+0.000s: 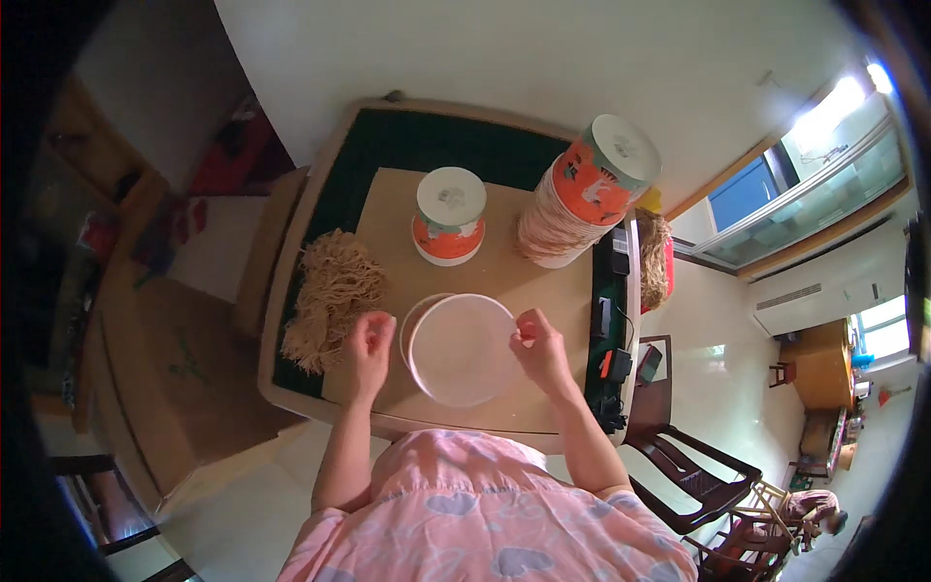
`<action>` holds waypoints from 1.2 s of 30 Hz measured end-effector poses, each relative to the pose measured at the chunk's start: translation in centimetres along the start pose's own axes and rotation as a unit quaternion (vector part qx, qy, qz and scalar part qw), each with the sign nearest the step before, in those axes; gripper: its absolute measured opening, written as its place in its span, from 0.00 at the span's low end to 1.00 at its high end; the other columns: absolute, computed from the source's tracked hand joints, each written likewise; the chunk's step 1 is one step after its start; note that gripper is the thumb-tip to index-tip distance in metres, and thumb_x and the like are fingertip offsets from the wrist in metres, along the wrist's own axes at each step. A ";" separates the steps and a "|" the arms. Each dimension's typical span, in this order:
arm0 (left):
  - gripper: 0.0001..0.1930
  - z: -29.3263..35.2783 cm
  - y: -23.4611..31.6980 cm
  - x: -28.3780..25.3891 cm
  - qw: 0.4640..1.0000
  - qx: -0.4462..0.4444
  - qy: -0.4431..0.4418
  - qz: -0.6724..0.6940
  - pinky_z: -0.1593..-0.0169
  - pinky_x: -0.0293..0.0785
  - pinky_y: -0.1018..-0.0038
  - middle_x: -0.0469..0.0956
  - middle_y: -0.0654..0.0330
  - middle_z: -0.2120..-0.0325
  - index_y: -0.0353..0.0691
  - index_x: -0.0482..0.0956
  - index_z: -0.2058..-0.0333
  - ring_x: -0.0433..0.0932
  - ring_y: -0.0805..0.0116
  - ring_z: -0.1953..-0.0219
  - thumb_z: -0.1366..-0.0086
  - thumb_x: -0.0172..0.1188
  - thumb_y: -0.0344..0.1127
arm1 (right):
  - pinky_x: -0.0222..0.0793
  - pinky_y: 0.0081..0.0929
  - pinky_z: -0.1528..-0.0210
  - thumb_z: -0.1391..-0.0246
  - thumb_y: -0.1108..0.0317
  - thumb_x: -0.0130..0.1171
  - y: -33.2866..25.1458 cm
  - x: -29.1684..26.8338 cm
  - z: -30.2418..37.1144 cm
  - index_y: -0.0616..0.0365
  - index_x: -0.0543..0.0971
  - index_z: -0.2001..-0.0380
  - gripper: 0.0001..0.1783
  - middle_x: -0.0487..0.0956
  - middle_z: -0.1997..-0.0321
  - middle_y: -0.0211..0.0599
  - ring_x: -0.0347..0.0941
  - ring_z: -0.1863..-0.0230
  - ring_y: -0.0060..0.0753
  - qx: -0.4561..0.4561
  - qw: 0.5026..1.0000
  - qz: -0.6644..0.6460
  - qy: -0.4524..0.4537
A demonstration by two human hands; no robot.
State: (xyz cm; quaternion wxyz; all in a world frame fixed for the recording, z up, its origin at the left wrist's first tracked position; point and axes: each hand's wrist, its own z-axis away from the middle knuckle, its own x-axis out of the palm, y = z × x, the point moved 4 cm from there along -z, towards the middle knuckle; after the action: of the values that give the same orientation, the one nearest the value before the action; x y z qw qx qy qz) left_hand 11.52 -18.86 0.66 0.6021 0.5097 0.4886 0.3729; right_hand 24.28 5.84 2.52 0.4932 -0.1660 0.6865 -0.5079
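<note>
White tub [464, 351] lies nearest me on the cardboard sheet [396, 209], mouth toward my camera, between both hands. I see the left hand [372, 335] loosely curled, the right hand [536, 339] pinched at the rim; I cannot tell whether either holds anything. Beyond: tan fibre bundle [333, 296] left, upturned printed tub [449, 215], tub stack [588, 194] right.

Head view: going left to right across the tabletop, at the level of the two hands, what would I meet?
Pile of tan strands → left hand → white round container → right hand → orange-and-black object near the table's right edge.
</note>
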 end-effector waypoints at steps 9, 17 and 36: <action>0.08 -1.8 -10.3 -6.5 0.984 -0.173 0.041 -0.030 0.76 0.67 0.79 0.74 0.64 0.75 0.39 0.73 0.64 0.71 0.76 0.79 0.39 0.54 0.35 | 0.60 0.14 0.81 0.51 0.76 0.50 1.4 -9.1 -1.1 0.57 0.68 0.68 0.05 0.71 0.77 0.27 0.65 0.79 0.15 0.097 0.974 -0.183 0.093; 0.09 -5.6 -15.4 -7.6 0.972 -0.147 0.088 -0.160 0.71 0.70 0.73 0.76 0.59 0.77 0.36 0.75 0.67 0.75 0.68 0.76 0.41 0.55 0.36 | 0.71 0.19 0.80 0.51 0.72 0.53 12.0 -10.1 0.1 0.58 0.67 0.68 0.07 0.72 0.76 0.31 0.70 0.77 0.22 0.199 0.964 -0.115 0.131; 0.04 -11.9 -10.3 -7.4 0.887 0.051 0.042 -0.457 0.60 0.70 0.63 0.74 0.52 0.66 0.38 0.77 0.74 0.74 0.55 0.63 0.44 0.55 0.30 | 0.68 0.21 0.69 0.52 0.72 0.58 15.2 -11.1 1.0 0.57 0.70 0.58 0.16 0.76 0.67 0.36 0.71 0.70 0.24 0.141 0.964 -0.052 0.219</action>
State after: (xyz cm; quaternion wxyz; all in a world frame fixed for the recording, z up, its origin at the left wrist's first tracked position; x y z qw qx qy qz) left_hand -2.36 -25.01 -7.93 0.6578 0.2432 0.7109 0.0521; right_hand 34.34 19.88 -4.90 0.3217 -0.0149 0.6899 -0.6483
